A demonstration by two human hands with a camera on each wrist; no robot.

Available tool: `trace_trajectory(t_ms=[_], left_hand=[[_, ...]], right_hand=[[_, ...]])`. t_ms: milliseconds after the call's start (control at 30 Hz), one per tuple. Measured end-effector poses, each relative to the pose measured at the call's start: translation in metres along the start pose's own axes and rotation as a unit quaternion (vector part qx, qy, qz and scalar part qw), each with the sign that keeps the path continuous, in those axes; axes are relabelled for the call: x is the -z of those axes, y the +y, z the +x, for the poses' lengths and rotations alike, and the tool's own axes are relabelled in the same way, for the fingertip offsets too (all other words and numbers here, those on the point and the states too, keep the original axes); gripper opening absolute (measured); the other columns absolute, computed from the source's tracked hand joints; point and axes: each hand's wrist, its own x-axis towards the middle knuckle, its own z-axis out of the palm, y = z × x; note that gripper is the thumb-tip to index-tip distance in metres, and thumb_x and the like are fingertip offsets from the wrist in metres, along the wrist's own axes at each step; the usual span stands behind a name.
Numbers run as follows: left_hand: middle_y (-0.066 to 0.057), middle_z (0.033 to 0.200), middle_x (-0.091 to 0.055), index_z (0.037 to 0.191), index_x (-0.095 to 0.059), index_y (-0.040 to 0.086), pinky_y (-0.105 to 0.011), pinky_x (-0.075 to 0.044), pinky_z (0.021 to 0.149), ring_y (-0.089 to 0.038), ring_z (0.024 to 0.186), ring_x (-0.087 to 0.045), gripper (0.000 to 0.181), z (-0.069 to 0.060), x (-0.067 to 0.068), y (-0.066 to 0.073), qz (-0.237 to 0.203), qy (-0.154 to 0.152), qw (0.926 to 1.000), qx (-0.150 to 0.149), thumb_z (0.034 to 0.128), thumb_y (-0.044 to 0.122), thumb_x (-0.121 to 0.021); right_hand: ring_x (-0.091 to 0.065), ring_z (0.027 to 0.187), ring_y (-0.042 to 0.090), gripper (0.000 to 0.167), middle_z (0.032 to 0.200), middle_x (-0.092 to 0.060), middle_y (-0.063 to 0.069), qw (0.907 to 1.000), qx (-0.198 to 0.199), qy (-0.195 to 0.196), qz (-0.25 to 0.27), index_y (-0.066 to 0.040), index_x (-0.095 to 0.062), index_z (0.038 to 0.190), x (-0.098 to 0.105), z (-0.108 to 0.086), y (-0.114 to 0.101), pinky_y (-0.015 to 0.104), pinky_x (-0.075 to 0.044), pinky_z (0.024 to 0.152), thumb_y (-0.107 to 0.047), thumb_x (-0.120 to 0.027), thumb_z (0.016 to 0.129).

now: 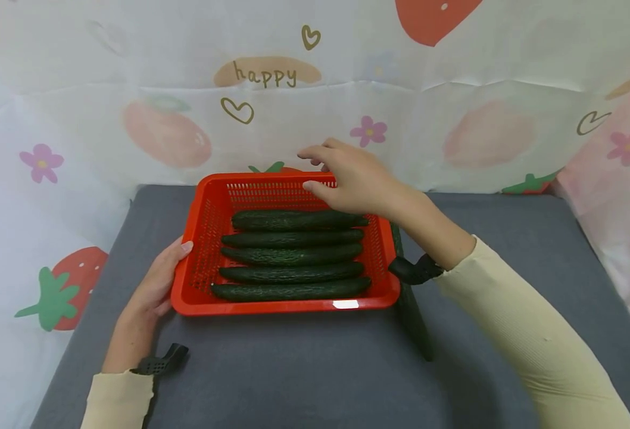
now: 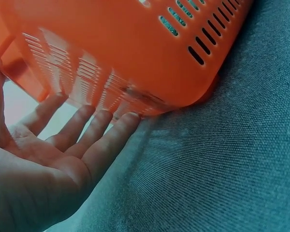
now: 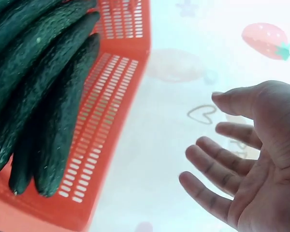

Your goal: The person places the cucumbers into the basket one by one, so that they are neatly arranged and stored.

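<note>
A red plastic basket (image 1: 293,307) with slotted walls contains several dark green cucumbers (image 1: 293,256) lying side by side; at the back they overlap. My left hand (image 1: 159,277) holds the basket's left side, thumb on the rim. In the left wrist view, the fingers (image 2: 113,137) of that hand rest against the outer wall. Above the basket's back right part is my right hand (image 1: 355,179), its fingers loosely spread and holding nothing. The right wrist view shows this hand (image 3: 251,159) apart from the basket. Another cucumber (image 1: 414,322) lies outside, along the basket's right side, partly hidden.
The basket stands on a grey cloth-covered table (image 1: 293,375). Behind the table hangs a white curtain (image 1: 272,131) printed with strawberries, flowers and hearts. A black strap (image 1: 417,269) goes round the right wrist, and another strap (image 1: 162,360) round the left.
</note>
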Motion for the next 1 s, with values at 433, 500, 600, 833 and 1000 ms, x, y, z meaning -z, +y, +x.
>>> trace_trajectory(t_ms=[433,500,600,833,1000], left_hand=[[0.007,0.124,-0.075,0.157,-0.037,0.019,-0.027,-0.064,0.090,-0.008,0.106,-0.077,0.043,-0.001,0.000,0.002,-0.009,-0.008,0.9999,-0.001,0.1152,0.028,-0.041],[0.007,0.124,-0.074,0.157,-0.037,0.018,-0.027,-0.064,0.090,-0.008,0.106,-0.077,0.043,-0.001,0.000,0.002,-0.005,-0.009,0.9999,-0.003,0.1152,0.028,-0.041],[0.007,0.124,-0.074,0.157,-0.037,0.018,-0.027,-0.064,0.090,-0.008,0.106,-0.077,0.043,-0.001,-0.001,0.001,-0.002,-0.009,1.0000,-0.004,0.1151,0.028,-0.041],[0.004,0.123,-0.074,0.156,-0.037,0.014,-0.027,-0.064,0.088,-0.008,0.106,-0.076,0.043,0.000,-0.002,0.001,-0.011,-0.018,0.9996,-0.016,0.1156,0.027,-0.040],[0.004,0.122,-0.075,0.155,-0.039,0.014,-0.026,-0.064,0.088,-0.008,0.105,-0.076,0.041,0.000,-0.002,0.001,-0.014,-0.020,0.9995,-0.019,0.1155,0.027,-0.040]], right_hand=[[-0.066,0.117,0.030,0.052,0.142,-0.063,0.013,1.0000,-0.008,-0.001,-0.001,-0.010,-0.058,0.149,-0.005,-0.022,0.023,0.050,-0.057,0.101,-0.032,-0.069,0.102],[-0.066,0.118,0.030,0.053,0.143,-0.063,0.013,0.9999,-0.011,0.002,0.001,-0.010,-0.058,0.149,-0.006,-0.025,0.027,0.051,-0.057,0.102,-0.032,-0.069,0.102],[-0.065,0.120,0.031,0.053,0.143,-0.063,0.014,0.9998,-0.018,0.005,0.003,-0.010,-0.057,0.149,-0.006,-0.031,0.033,0.053,-0.057,0.103,-0.031,-0.069,0.102],[-0.064,0.121,0.032,0.054,0.144,-0.061,0.015,0.9989,-0.043,0.012,0.014,-0.011,-0.056,0.150,-0.006,-0.044,0.041,0.055,-0.057,0.101,-0.030,-0.070,0.102],[-0.064,0.119,0.032,0.053,0.143,-0.061,0.015,0.9982,-0.050,0.022,0.026,-0.011,-0.056,0.151,-0.008,-0.055,0.046,0.055,-0.057,0.098,-0.027,-0.070,0.102]])
